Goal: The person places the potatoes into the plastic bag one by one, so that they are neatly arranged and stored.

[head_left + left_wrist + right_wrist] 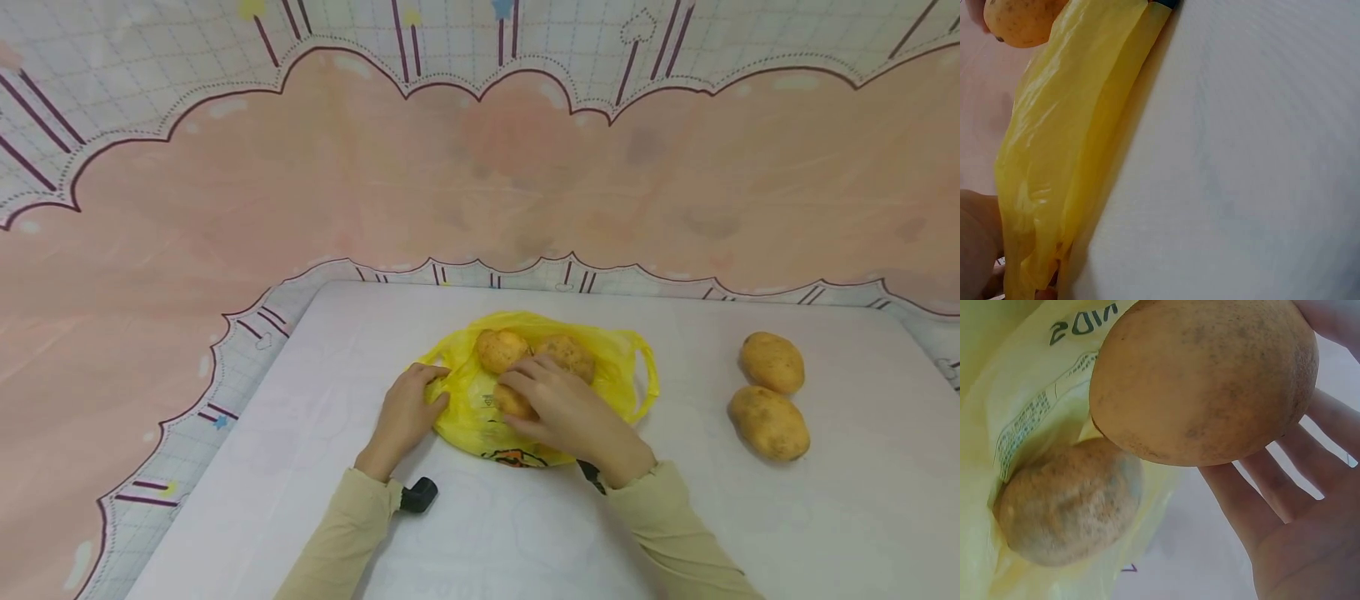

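Our left hand (408, 407) pinches the yellow bag (467, 421) at its edge; our right hand (573, 415) grips a potato (1204, 381). We judge it firm, fairly weighty: grasp its middle.

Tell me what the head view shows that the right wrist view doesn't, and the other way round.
Only the head view shows the left hand, at the edge of the yellow bag, and two loose potatoes to the right: the farther potato and the nearer potato.

Only the right wrist view shows the palm side of the right hand.

Both show that hand, its fingers holding the held potato, and another potato against the bag.
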Demonstrator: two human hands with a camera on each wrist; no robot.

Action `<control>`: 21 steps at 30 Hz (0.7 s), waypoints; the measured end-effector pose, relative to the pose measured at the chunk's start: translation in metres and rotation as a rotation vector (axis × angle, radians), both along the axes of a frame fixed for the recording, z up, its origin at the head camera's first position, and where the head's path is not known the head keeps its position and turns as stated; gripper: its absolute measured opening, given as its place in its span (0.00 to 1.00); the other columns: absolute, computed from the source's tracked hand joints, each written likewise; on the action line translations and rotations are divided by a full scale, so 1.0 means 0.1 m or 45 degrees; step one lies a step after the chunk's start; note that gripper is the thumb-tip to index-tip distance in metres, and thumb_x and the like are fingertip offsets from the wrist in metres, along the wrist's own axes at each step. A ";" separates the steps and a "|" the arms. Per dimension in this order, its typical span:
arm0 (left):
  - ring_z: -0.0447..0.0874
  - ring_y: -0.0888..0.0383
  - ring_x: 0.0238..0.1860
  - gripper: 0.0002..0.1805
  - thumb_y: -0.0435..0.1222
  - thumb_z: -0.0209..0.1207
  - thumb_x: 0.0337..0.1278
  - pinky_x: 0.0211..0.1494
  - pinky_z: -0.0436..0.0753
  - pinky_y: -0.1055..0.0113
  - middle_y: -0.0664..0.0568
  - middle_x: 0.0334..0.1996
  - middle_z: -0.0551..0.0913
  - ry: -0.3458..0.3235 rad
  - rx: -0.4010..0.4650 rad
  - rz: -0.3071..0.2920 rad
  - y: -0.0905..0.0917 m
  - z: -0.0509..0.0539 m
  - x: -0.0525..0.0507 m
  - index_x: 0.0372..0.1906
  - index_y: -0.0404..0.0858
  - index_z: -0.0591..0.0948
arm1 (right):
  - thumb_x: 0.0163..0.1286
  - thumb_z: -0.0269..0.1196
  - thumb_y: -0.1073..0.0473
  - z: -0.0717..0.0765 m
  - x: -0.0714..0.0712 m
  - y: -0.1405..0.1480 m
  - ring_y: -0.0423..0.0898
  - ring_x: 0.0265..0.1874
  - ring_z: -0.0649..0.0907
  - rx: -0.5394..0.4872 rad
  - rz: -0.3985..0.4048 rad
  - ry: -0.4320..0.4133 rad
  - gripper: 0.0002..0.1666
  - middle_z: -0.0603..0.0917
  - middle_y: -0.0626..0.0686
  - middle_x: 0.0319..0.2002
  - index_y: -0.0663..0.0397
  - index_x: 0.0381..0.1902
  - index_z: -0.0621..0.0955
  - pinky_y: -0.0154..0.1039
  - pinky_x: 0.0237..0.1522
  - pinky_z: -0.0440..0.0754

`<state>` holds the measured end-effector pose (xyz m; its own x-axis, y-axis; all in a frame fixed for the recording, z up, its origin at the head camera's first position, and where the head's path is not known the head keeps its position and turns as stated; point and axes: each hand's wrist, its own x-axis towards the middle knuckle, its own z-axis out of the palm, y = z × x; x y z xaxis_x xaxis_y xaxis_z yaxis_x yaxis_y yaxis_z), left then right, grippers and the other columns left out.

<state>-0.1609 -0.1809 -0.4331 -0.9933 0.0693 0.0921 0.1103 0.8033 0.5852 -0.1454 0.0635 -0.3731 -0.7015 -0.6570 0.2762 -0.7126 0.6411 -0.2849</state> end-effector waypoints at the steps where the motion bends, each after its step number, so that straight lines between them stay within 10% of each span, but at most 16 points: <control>1: 0.77 0.43 0.60 0.20 0.34 0.64 0.61 0.67 0.74 0.47 0.41 0.56 0.80 0.004 0.001 -0.002 0.00 0.00 0.00 0.58 0.35 0.81 | 0.65 0.69 0.49 0.00 0.00 -0.01 0.50 0.53 0.79 0.001 0.003 -0.003 0.24 0.82 0.51 0.53 0.55 0.54 0.82 0.45 0.57 0.81; 21: 0.78 0.43 0.58 0.20 0.33 0.65 0.60 0.64 0.76 0.48 0.42 0.54 0.80 0.022 -0.012 -0.002 0.00 -0.01 -0.01 0.57 0.35 0.81 | 0.66 0.68 0.49 -0.13 -0.12 -0.23 0.50 0.56 0.78 -0.019 0.024 -0.049 0.23 0.81 0.52 0.54 0.54 0.55 0.81 0.47 0.55 0.82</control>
